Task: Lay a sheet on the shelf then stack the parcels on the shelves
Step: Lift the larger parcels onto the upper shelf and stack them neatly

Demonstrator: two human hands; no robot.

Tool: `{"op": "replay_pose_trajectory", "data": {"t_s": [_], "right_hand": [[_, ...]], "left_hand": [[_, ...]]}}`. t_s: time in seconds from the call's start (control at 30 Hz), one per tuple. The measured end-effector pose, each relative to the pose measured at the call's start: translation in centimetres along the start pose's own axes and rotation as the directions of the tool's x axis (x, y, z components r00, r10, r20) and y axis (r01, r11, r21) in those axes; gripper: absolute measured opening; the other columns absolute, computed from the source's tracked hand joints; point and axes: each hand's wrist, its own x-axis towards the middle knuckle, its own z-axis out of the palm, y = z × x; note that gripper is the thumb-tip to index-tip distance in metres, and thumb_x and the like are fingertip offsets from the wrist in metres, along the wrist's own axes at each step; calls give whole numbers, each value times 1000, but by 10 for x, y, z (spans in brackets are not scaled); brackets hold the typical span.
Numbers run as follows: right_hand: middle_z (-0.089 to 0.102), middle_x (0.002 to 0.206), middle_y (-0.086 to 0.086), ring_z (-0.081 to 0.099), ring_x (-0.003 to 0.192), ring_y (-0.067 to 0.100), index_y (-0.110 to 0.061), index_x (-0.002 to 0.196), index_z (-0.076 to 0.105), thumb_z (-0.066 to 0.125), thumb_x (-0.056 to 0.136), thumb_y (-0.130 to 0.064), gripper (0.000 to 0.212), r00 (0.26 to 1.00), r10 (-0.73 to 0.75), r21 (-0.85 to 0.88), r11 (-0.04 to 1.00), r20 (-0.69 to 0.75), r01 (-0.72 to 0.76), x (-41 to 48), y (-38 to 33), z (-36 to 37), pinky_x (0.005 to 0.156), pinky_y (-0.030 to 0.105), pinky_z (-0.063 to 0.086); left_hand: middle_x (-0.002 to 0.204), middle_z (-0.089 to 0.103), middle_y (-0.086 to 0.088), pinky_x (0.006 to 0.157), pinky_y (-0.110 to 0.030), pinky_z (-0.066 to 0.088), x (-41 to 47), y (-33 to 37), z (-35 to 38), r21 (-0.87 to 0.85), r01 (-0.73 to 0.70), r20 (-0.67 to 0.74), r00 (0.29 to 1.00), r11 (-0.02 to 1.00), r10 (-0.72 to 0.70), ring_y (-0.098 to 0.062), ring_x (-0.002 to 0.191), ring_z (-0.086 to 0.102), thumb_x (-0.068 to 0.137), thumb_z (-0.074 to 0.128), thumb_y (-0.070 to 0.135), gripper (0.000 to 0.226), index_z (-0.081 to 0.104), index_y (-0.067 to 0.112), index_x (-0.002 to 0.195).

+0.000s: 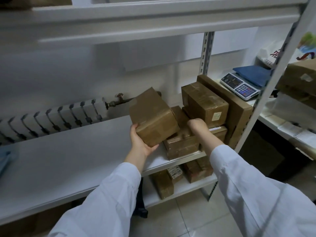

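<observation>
White sleeves (109,194) enter from the bottom edge, both arms reaching to the middle shelf (68,159). Left hand (142,141) grips the tilted parcel (153,117) at its near lower corner, thumb up the side and fingers curled beneath, so the box is carried off the shelf board and angled toward the stack. Right hand (198,125) lies knuckles-up on the stacked parcels (181,146) just beside the tilted parcel. Its fingers are hidden, so whether it grips or merely steadies cannot be told. Judged purpose: keeping the stack in place while the new box is set against it. Stack is packed against the right upright, with a flat carton (239,113) on edge as its end wall. Shelf board shows white; whether that is a laid sheet cannot be confirmed. Lower parcels (164,183) sit on the shelf beneath. A radiator (51,120) runs behind, and a weighing scale (241,86) stands on the counter to the right.
</observation>
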Motion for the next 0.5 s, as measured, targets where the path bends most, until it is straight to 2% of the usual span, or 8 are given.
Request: {"op": "replay_pose_trajectory", "data": {"t_s": [0.17, 0.3, 0.4, 0.5], "right_hand": [[45, 138, 16, 43, 126, 35, -11, 137, 42, 52, 84, -42, 62, 996, 84, -273, 958, -10, -83, 5, 9, 18, 104, 43, 40], [47, 136, 17, 45, 122, 36, -12, 127, 52, 53, 80, -46, 58, 996, 86, -327, 941, -26, -89, 14, 14, 25, 102, 46, 40], [41, 139, 18, 42, 124, 37, -11, 134, 46, 57, 81, -46, 64, 993, 116, -261, 958, -22, -118, 18, 21, 28, 103, 46, 39], [39, 141, 17, 41, 128, 37, -10, 145, 23, 62, 84, -39, 78, 987, 146, 23, 989, 75, -148, 10, 27, 26, 99, 41, 39]], "left_hand": [[116, 63, -14, 98, -48, 42, 11, 2, -7, 14, -17, -3, 1000, 1000, 17, -32, 107, 57, 76, 54, 60, 58, 55, 22, 119], [114, 64, -13, 91, -48, 44, 16, 2, -9, 50, -3, 21, 1000, 999, 2, -33, 105, 57, 75, 54, 62, 57, 58, 23, 117], [117, 63, -13, 99, -56, 36, 21, 3, -14, 62, 30, 40, 999, 998, -33, -36, 109, 55, 72, 52, 67, 61, 59, 24, 116], [121, 60, -14, 99, -66, 29, 21, 3, -19, 44, 63, 46, 997, 997, -65, -41, 114, 51, 73, 51, 68, 66, 56, 22, 121]]}}
